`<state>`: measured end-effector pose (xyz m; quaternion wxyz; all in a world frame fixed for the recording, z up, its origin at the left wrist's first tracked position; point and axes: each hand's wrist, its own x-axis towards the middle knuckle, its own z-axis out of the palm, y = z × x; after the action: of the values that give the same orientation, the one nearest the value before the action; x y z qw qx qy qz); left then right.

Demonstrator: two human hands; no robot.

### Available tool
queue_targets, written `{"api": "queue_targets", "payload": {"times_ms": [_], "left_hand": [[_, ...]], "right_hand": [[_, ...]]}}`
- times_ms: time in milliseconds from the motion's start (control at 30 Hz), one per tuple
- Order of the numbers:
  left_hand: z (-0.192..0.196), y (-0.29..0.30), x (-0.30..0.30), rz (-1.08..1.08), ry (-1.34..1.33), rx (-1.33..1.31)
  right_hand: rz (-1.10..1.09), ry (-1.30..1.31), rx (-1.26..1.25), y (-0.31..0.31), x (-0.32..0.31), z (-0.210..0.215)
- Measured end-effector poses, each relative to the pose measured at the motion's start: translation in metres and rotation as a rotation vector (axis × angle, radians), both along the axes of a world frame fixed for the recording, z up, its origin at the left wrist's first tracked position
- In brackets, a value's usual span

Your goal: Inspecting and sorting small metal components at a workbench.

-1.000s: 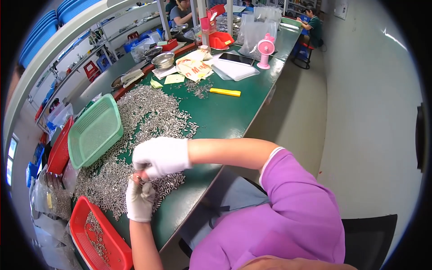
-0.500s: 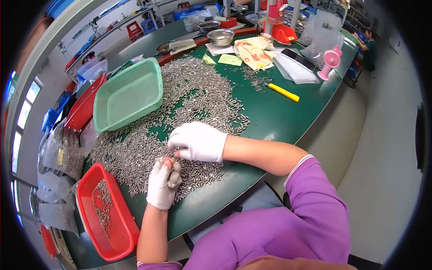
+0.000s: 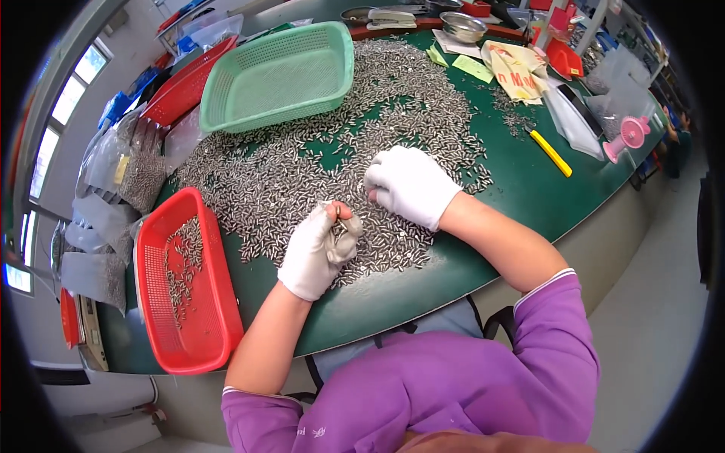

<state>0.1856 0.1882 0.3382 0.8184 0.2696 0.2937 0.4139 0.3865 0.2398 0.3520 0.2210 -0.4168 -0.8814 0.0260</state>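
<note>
A wide heap of small, shiny metal pins (image 3: 264,185) covers the green table top. My left hand (image 3: 316,253), in a white glove with bare fingertips showing, is raised over the near part of the heap. Its thumb and finger pinch one small metal pin (image 3: 337,214). My right hand (image 3: 415,185), also gloved in white, is just right of and beyond the left one, low over the pins. Its fingers are curled together and bent down; whatever is between them is hidden.
Left of my left hand stands a red basket (image 3: 236,340) with some pins inside. A green basket (image 3: 219,113) sits at the heap's far edge. Bags of pins (image 3: 94,275) line the left. A yellow cutter knife (image 3: 553,155) and pink fan (image 3: 627,138) lie right.
The view has shifted, so the table appears higher and farther right. My hands have drawn slightly apart, and the pin in my left fingertips now shows clearly.
</note>
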Motion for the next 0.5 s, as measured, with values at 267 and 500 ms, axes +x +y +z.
{"api": "queue_targets", "payload": {"times_ms": [267,500], "left_hand": [[-0.0036,0.0011,0.0006,0.048,-0.07,-0.013],[-0.0004,0.0003,0.0013,0.048,-0.002,0.01]], "right_hand": [[0.029,0.022,-0.108,-0.0009,-0.0003,-0.0027],[0.061,0.135,0.021,0.0016,-0.0032,0.0014]]}}
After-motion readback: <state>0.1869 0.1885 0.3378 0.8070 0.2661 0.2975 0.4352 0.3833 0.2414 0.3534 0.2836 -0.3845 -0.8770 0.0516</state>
